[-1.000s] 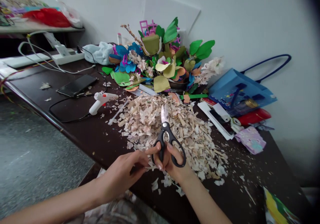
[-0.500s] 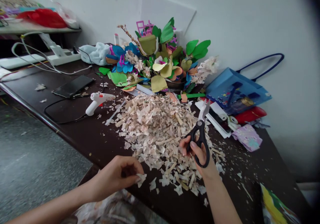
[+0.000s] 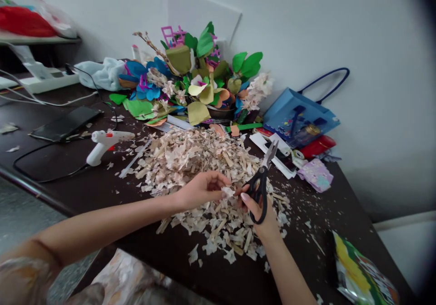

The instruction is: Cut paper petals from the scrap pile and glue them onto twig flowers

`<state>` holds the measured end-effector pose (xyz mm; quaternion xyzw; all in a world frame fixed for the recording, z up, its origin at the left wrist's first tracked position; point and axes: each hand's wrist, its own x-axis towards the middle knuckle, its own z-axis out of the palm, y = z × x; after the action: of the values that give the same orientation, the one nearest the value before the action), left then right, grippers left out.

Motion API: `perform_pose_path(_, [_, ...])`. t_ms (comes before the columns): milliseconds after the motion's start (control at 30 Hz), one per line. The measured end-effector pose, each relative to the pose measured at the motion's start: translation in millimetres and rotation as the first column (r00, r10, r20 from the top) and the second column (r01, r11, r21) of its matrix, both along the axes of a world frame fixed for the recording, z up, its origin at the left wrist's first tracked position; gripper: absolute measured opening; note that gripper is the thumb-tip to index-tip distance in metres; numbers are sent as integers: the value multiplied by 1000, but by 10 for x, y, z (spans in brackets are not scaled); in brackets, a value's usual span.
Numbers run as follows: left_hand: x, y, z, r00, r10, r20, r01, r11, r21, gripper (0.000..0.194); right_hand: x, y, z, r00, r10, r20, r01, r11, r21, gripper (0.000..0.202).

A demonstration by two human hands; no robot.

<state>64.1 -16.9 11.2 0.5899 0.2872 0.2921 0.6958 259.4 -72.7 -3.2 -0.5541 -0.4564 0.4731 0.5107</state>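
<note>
- L hand (image 3: 200,190) — pinching a small pale flake (image 3: 228,191) btwn thumb & fingertips, over the near part of the heap.
- R hand (image 3: 268,225) — gripping black-handled scissors (image 3: 260,182), blades pointing away from the person & up to the right; they look slightly parted, nothing visible btwn them.
- R fingertips sit just beside the flake; can't tell if they touch it.
- Heap (image 3: 190,155) of similar pale bits, some flat & petal-like, some strip-like, is in mid-table, w/ loose pieces spilling toward the near edge of the dark table (image 3: 146,243).
- Done, as far as shown: lots of pieces already separate, & pale blossoms (image 3: 262,89) stand at the R side of the flower arrangement (image 3: 198,113) behind the heap.
- Left, prob.: most of the heap is unsorted & loose; the one flake is in hand, not attached to anything visible. No cut under way rn, by the look of the blades. Can't tell an exact stage — seems well short of finished.
- White glue gun (image 3: 102,146) lies L of the heap, approx. beside its cord, untouched; blue bag (image 3: 296,114) stands back R, green-&-yellow packet (image 3: 361,268) near R.
</note>
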Motion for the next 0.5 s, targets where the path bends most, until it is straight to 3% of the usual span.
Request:
perform_pose_path(333, [30, -46, -192, 999, -28, -16, 29, 998, 57, 32, -150, -42, -8, 999, 10, -36, -12, 998, -54, 24])
perform_pose_path(500, [12, -67, -180, 998, -57, 23, 58, 996, -66, 33, -170, -62, -54, 998, 10, -60, -13, 999, -53, 24])
